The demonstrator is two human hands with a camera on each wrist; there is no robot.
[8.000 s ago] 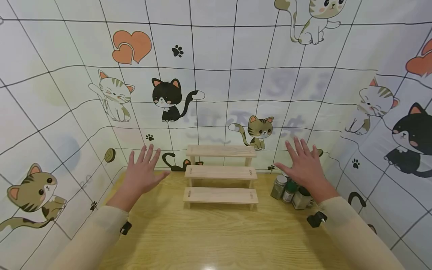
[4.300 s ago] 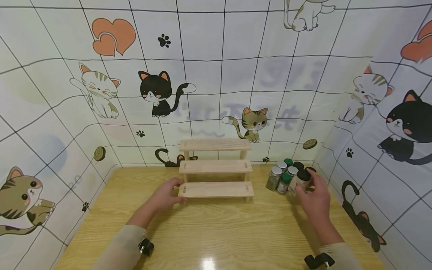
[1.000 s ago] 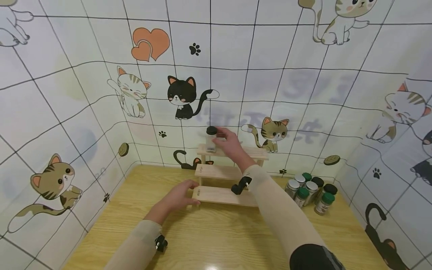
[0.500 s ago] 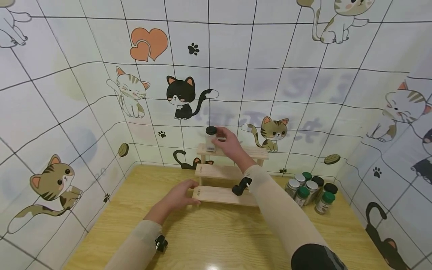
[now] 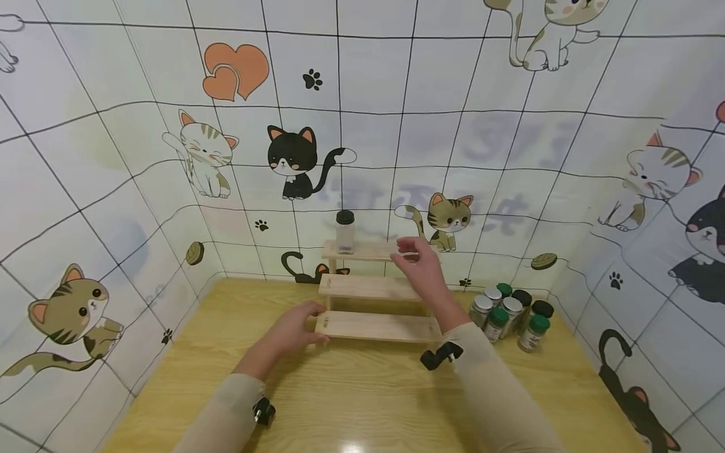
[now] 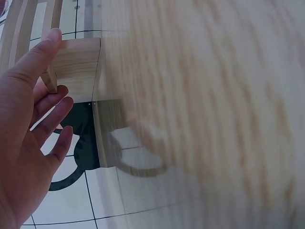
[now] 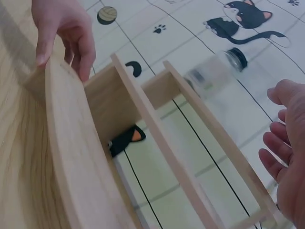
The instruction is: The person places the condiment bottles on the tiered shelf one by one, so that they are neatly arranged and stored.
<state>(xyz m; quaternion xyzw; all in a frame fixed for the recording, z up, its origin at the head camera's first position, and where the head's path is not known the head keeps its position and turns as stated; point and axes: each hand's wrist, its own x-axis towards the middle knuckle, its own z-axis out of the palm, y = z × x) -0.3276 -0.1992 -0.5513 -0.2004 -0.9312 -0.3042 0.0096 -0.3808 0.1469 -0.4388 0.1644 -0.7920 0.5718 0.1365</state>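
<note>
A three-step wooden rack (image 5: 374, 326) stands on the table against the back wall. A clear spice jar (image 5: 345, 234) with a black lid stands upright at the left end of its top step. My left hand (image 5: 287, 328) grips the left end of the lowest step; the left wrist view has the thumb on one side of the board (image 6: 50, 78) and the fingers on the other. Over the right part of the rack, my right hand (image 5: 425, 272) is apart from the jar, its fingers loosely bent around nothing. The right wrist view shows that gap too.
To the right of the rack stands a cluster of several spice jars (image 5: 511, 308) with silver, green and black lids. One green-lidded jar (image 5: 534, 333) is nearest the front. Cat-patterned sheeting (image 5: 368, 82) encloses the wooden table (image 5: 340, 390) at the back and sides.
Seconds ago my right hand took the black-lidded jar from the cluster to the top step. It has now let go and drawn back rightward. My left hand keeps holding the rack.
</note>
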